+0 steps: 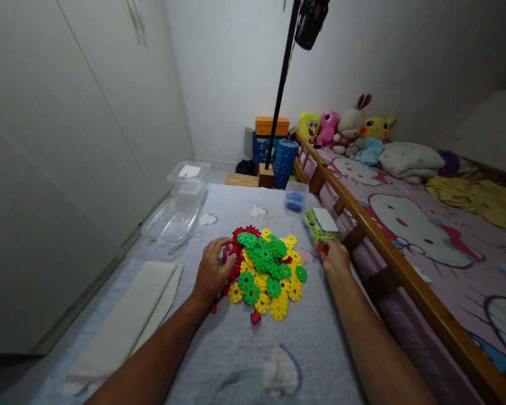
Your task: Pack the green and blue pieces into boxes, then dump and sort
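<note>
A loose pile of notched plastic discs lies on the cloth-covered table, with green discs (265, 256) heaped on top of yellow discs (279, 306). Red pieces (247, 230) show along its left and far side. My left hand (214, 267) is at the pile's left edge, thumb and fingers apart around the red pieces; I cannot tell how firmly it touches them. At the right, my right hand (335, 259) has its fingers closed at the near edge of a clear plastic container (339, 222), which holds lime-green pieces (316, 228) and a white paper.
Behind that container stands a clear box (297, 191) with blue pieces. Clear empty-looking containers (172, 219) and a folded cream cloth (139, 309) lie at the left. A wooden bed rail (362, 225) borders the right side; a black pole (282, 84) rises beyond the table.
</note>
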Demonstrator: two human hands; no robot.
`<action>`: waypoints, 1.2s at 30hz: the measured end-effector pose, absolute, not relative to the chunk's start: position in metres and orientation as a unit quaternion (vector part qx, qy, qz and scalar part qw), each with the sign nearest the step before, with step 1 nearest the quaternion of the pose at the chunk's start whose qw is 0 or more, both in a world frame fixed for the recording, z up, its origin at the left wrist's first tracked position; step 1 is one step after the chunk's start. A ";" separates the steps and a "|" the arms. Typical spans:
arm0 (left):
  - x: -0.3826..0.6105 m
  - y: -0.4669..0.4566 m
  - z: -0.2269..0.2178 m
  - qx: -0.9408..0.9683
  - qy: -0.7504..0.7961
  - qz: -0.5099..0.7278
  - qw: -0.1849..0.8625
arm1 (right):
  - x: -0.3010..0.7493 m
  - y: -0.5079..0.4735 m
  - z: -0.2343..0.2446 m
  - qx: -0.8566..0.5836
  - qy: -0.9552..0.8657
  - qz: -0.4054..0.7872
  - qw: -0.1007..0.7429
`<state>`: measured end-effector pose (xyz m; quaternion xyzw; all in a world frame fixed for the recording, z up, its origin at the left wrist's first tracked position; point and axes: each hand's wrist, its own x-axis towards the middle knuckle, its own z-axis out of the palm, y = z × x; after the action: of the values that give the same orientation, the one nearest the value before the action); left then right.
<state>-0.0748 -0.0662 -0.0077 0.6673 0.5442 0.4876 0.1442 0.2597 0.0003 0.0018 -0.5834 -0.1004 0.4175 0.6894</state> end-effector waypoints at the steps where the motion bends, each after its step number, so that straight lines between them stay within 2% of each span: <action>1: -0.072 -0.069 -0.004 0.679 0.536 0.487 0.120 | 0.256 -0.010 0.001 -0.579 -0.117 0.423 0.687; 12: 0.005 -0.087 0.030 0.858 0.389 0.334 0.003 | 0.197 -0.087 0.013 -0.550 -0.279 0.425 0.663; 20: 0.020 -0.076 0.017 0.883 0.387 0.242 -0.110 | 0.177 -0.111 0.015 -0.575 -0.401 0.390 0.597; 28: -0.008 -0.085 0.021 0.864 0.343 0.328 -0.166 | 0.179 -0.115 0.005 -0.616 -0.536 0.224 0.532; 31: -0.024 -0.088 0.025 0.835 0.364 0.378 -0.164 | 0.179 -0.115 0.000 -0.618 -0.587 0.168 0.495; 36: -0.051 -0.099 0.021 0.806 0.428 0.385 -0.137 | 0.179 -0.115 -0.008 -0.568 -0.677 0.085 0.460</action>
<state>-0.0507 -0.0994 0.0214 0.8061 0.4279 0.3853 -0.1366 0.1792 -0.1151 -0.0083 -0.5681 -0.6769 0.0848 0.4603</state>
